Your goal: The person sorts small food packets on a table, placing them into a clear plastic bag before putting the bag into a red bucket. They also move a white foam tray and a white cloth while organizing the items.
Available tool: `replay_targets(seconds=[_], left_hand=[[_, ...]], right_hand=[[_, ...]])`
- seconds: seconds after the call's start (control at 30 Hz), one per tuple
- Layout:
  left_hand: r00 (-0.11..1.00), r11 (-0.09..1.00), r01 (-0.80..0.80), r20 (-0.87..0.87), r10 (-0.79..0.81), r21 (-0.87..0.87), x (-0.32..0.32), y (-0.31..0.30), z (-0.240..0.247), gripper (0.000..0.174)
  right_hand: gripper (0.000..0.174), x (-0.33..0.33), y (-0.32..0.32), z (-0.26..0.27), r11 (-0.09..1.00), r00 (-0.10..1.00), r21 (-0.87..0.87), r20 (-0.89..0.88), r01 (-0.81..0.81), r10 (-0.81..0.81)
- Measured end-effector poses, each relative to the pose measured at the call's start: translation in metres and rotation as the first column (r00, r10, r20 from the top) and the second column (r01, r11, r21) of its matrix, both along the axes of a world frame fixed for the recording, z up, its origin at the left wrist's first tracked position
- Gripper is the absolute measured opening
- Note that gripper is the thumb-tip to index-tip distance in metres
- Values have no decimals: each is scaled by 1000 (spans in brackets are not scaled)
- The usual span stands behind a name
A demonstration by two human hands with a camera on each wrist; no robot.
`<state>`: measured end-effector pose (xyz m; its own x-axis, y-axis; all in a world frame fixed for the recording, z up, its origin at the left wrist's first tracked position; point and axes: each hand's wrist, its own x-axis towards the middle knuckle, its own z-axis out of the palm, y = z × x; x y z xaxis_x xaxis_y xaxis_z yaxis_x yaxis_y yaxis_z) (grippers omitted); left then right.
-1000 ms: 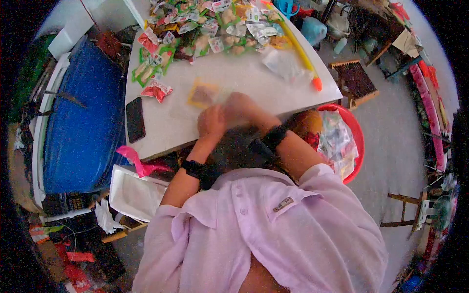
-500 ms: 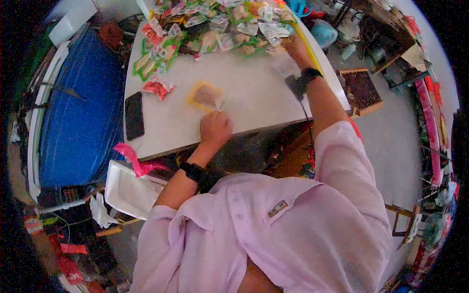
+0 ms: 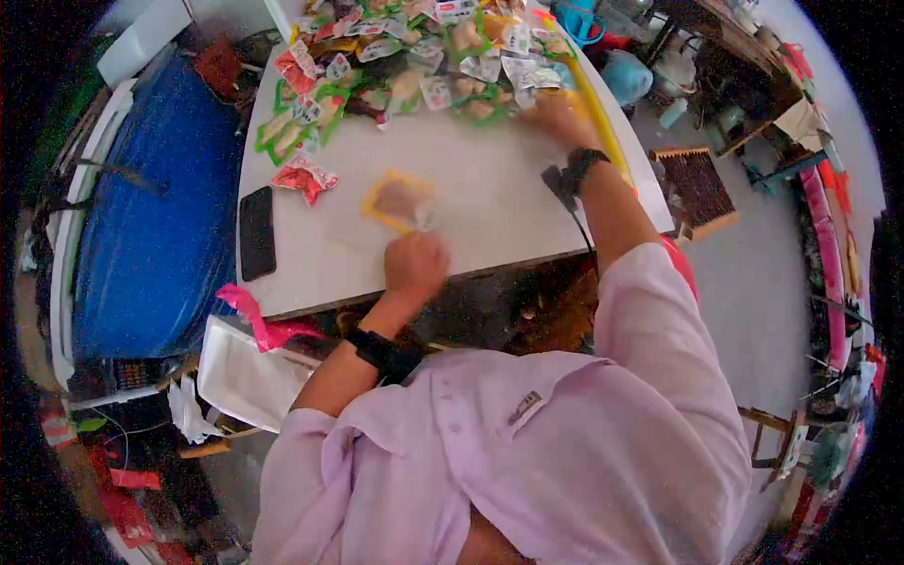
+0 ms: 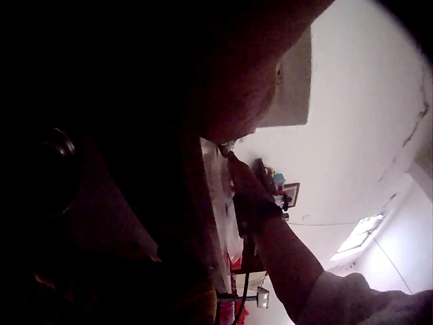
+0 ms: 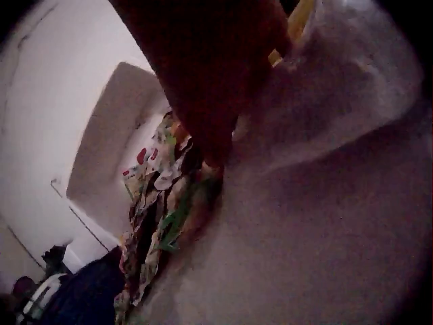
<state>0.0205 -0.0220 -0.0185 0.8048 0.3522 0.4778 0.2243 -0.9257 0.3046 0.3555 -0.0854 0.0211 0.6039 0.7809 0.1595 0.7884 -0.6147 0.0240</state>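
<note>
In the head view my left hand point(image 3: 416, 267) is curled at the near edge of the table, its fingers at the lower corner of a blurred, yellow-edged packet point(image 3: 397, 200). The left wrist view shows this hand point(image 4: 237, 88) as a dark shape above the tabletop. My right hand point(image 3: 559, 121) is blurred by motion at the right of the packet pile point(image 3: 438, 92). In the right wrist view a clear plastic bag point(image 5: 338, 95) lies beside the dark right hand point(image 5: 216, 74); whether the fingers grip anything is hidden.
A phone point(image 3: 257, 233) and a red-and-white packet point(image 3: 304, 180) lie at the table's left. The yellow tube point(image 3: 603, 118) runs along its right edge. A white foam box point(image 3: 247, 375) stands below left, a blue covered object point(image 3: 141, 221) farther left.
My right hand went from beside the left hand to the far right of the table, then came slightly back. The left hand stayed by the yellow-edged packet.
</note>
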Motion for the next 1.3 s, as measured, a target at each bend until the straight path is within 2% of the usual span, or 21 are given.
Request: replay_targets(seconds=[0.03,0.1,0.2,0.27,0.33,0.37,0.4,0.43,0.5,0.53,0.63,0.7,0.73,0.8,0.93,1.03,1.13,1.2,1.23,1.3], left_hand=[[999,1000,-6,-44,6,-4,0,-1,3,10],[992,1000,-21,-128,19,-11,0,-3,9,9],[998,999,7,57,-9,47,0,-2,5,8],[997,998,18,73,-22,54,-1,-3,8,8],[997,998,20,78,-24,58,-1,-3,9,8],[997,998,15,73,-19,58,-1,-2,8,8],[997,998,9,70,-13,56,-1,-2,7,8],[996,998,15,85,-20,55,-2,-1,6,8],[993,998,26,111,-31,49,-3,-2,5,8],[998,999,14,56,-15,33,-5,-3,5,10],[998,1000,-3,-60,3,-7,-7,-4,8,18],[997,1000,5,-76,-7,-30,-7,-2,7,19],[1000,1000,12,-27,-13,-20,-6,-1,6,15],[997,1000,21,69,-21,-6,-5,-2,3,9],[995,998,-10,102,5,55,-5,-1,-4,9],[999,999,-30,39,29,25,-5,-3,0,8],[1000,1000,-5,-6,5,-22,-6,-4,8,8],[999,1000,4,-32,-4,-12,-6,-4,11,8],[1000,1000,12,9,-12,2,-6,-3,9,8],[995,999,29,90,-32,32,-6,-1,4,7]], right_hand=[[58,-4,-2,-7,993,999,113,22,-36,33],[61,-20,2,1,999,976,41,-216,6,3],[49,-56,10,0,994,990,61,114,-88,81],[50,-64,22,-20,982,958,130,269,-137,98],[51,-71,31,-22,973,973,122,150,-197,178],[51,-75,35,-14,967,969,91,-54,-237,242],[51,-81,36,-1,957,922,67,-256,-284,291],[45,-86,34,13,963,834,125,-483,-238,268],[39,-67,37,-2,895,896,340,-232,-290,379],[36,-56,37,-12,838,909,435,-98,-328,406],[34,-51,35,-8,886,957,442,-168,-140,235],[34,-67,33,4,968,937,244,-322,-54,133],[33,-78,32,13,990,919,136,-388,-21,73],[36,-91,33,21,954,876,283,-431,-96,216],[40,-114,34,28,804,742,565,-457,-184,491],[37,-120,48,10,711,462,700,-654,69,599],[32,-90,78,-55,836,490,534,-766,126,416],[29,-95,79,-50,913,600,406,-720,-42,349],[27,-96,78,-47,938,654,326,-686,-117,320],[26,-119,62,1,930,670,364,-677,-55,304]])
